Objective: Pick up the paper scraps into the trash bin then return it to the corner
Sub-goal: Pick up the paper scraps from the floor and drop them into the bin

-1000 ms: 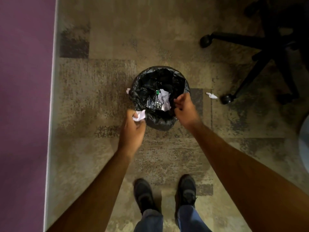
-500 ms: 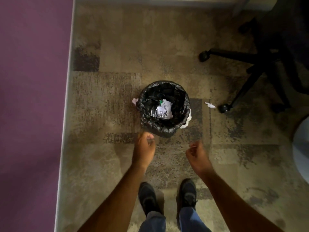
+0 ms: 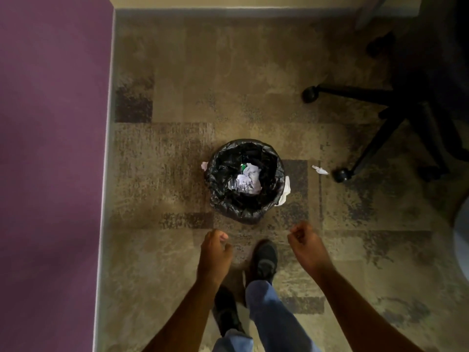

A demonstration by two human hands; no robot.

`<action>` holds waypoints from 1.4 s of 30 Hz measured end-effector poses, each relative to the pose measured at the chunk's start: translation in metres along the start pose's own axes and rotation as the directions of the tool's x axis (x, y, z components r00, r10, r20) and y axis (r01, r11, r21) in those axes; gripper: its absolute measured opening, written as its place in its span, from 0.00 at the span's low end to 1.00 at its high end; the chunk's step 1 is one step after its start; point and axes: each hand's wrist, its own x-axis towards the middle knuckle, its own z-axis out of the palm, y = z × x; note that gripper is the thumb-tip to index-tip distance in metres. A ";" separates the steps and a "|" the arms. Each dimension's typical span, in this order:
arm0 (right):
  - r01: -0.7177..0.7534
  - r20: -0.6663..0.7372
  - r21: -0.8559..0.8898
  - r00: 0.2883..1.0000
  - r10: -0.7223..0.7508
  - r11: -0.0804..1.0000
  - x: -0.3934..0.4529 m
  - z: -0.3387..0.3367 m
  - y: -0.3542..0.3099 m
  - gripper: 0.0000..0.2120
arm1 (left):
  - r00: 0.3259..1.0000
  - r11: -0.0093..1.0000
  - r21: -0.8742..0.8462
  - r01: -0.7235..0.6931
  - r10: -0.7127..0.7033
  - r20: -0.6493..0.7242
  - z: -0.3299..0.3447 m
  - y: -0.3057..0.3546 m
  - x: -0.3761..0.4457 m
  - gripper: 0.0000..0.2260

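The trash bin (image 3: 245, 181), lined with a black bag, stands upright on the carpet (image 3: 177, 148) out in the open floor, well apart from the corner where the purple wall (image 3: 50, 148) meets the pale baseboard. A second ago both hands were at its rim, the left one pinching a white scrap over the opening; half a second ago they had already drawn back. Now the person stands taller and the bin sits farther ahead, with one foot stepping forward between the arms.

The office chair's (image 3: 406, 110) black legs and castors fill the right side of the view, near the bin but not touching it.

The left hand (image 3: 214, 250) hangs loosely curled, its grip released and holding nothing. The right hand (image 3: 304, 243) is curled into a loose fist; no paper shows in it, though the inside of the palm is hidden.

The crumpled paper (image 3: 250, 180) now lies inside the bin, so the scrap the left hand carried has evidently gone in.

Three scraps appear to remain outside: a larger white piece (image 3: 285, 193) against the bin's right side, a small one (image 3: 204, 165) at its left rim, and a torn bit (image 3: 319, 170) on the carpet just beside a castor (image 3: 341, 175).

Judging by these, collection is unfinished, and returning the bin to the corner should wait.
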 end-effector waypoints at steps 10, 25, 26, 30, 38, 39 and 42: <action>0.059 0.085 -0.118 0.995 -0.049 0.991 0.035 -0.005 -0.037 0.05 | 0.991 0.997 0.044 0.063 -0.057 -0.119 -0.070 0.038 0.065 0.05; -0.077 -0.317 0.144 0.941 0.120 0.987 0.103 0.048 -0.028 0.05 | 0.997 0.986 0.156 0.065 -0.072 0.039 -0.087 0.032 0.294 0.13; -0.094 -0.336 0.133 0.932 0.134 0.987 0.107 0.049 -0.020 0.06 | 0.996 0.986 0.158 0.062 -0.071 0.054 -0.083 0.030 0.307 0.15; -0.186 -0.346 0.070 0.917 0.199 0.980 0.132 0.059 0.012 0.09 | 0.994 0.995 0.098 0.035 -0.045 0.101 -0.060 0.017 0.361 0.19; -0.273 -0.241 -0.143 0.942 0.234 0.951 0.195 0.082 0.041 0.07 | 0.955 0.915 0.306 -0.264 0.203 0.218 -0.022 -0.015 0.408 0.19; -0.275 -0.233 -0.153 0.943 0.236 0.949 0.200 0.082 0.040 0.08 | 0.946 0.894 0.329 -0.306 0.248 0.207 -0.020 -0.016 0.409 0.16; -0.259 -0.228 -0.140 0.948 0.223 0.956 0.205 0.083 0.036 0.08 | 0.970 0.901 0.371 -0.224 0.167 0.179 -0.026 -0.017 0.412 0.06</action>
